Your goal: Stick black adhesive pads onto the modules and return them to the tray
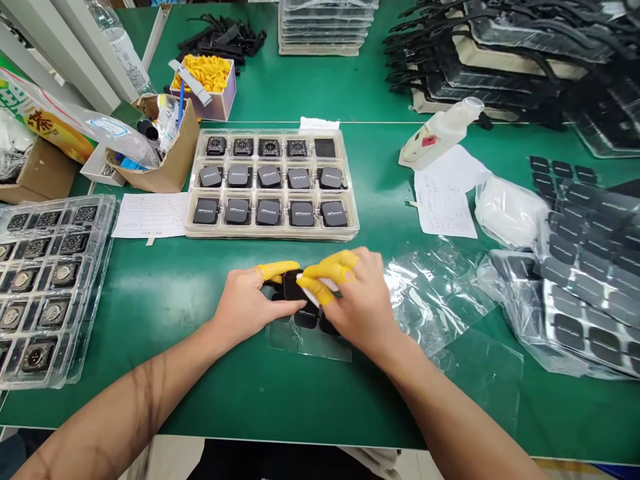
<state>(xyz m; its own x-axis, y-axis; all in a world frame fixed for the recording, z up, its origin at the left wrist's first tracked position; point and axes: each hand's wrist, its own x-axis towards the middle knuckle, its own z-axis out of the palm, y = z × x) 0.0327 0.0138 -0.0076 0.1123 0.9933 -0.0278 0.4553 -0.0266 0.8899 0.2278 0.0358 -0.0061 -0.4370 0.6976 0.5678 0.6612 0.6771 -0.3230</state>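
Your left hand (243, 300) has a small black watch (292, 285) clamped between thumb and fingers, above the near middle of the bench. Your right hand (365, 300) pinches a white wipe (311, 291) against the watch's edge. Both hands wear yellow finger covers (275, 269). That grip looks narrow; if the covers slide on the smooth face, the watch could drop. Rubbing hard could leave smears or drag lint across it. The sheet of black stickers (306, 319) lies right under your hands, so a low wrist could shift or crease it. Its lettering appears to read "HiFuture".

Further out, the tray (273, 233) repeats that name on the squares in its two nearer rows; a knock to its rim could jostle them. The white bottle (433, 140) carries a label with a red mark, too small to read; tipped by a sleeve or elbow, it could wet the paper slip (445, 207) beside it. The handwriting there, and on the left slip (150, 215), is illegible from here.
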